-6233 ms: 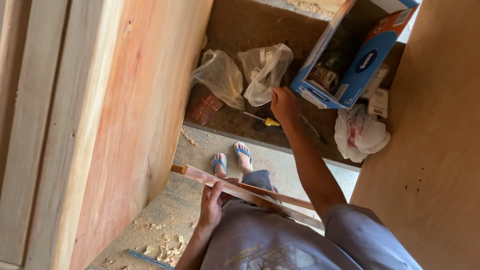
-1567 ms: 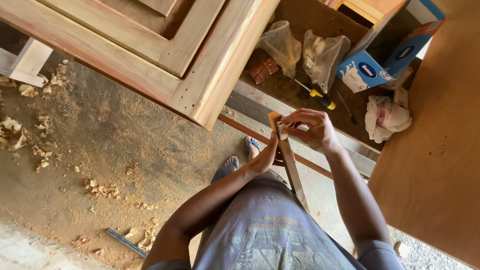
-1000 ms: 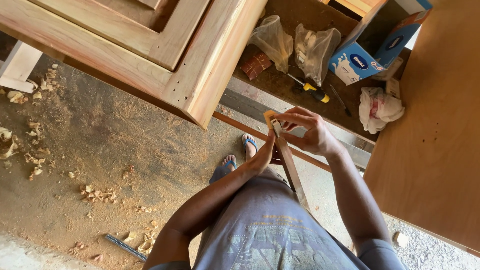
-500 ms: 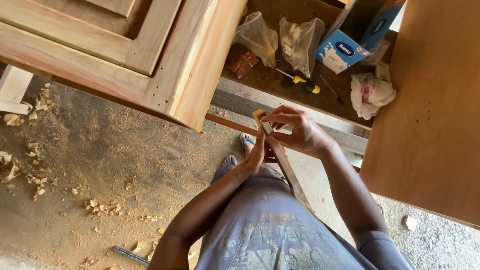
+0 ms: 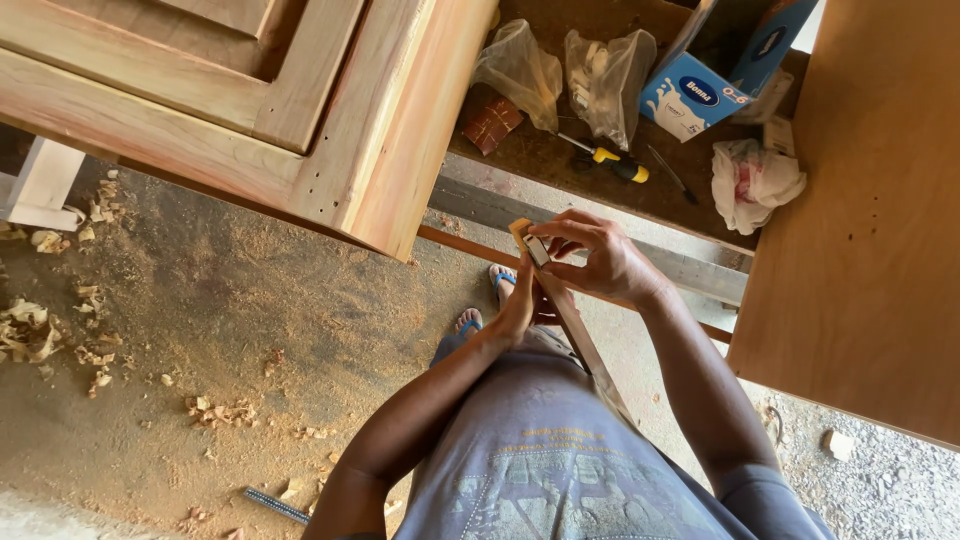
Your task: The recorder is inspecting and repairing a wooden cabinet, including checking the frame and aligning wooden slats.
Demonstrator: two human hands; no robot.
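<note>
A long thin wooden strip [image 5: 580, 340] runs from my waist up toward the bench, its far end near the middle of the view. My left hand [image 5: 522, 305] grips the strip from below, close to that end. My right hand [image 5: 595, 255] presses a small flat metal piece [image 5: 537, 249] onto the strip's tip with thumb and fingers. Both hands touch each other around the strip. My feet in blue sandals [image 5: 470, 320] stand on the dusty ground below.
A wooden door frame [image 5: 300, 110] lies at upper left. A low bench [image 5: 560, 165] holds two plastic bags [image 5: 520, 70], a yellow-handled screwdriver [image 5: 610, 160], a blue and white carton [image 5: 715, 70] and a crumpled rag [image 5: 755, 180]. A plywood sheet [image 5: 870, 220] stands right. Wood shavings [image 5: 60, 320] litter the ground.
My right hand left the carton on the bench and came to the strip's end with the small metal piece. The strip turned to point away from me. My view drifted slightly.
</note>
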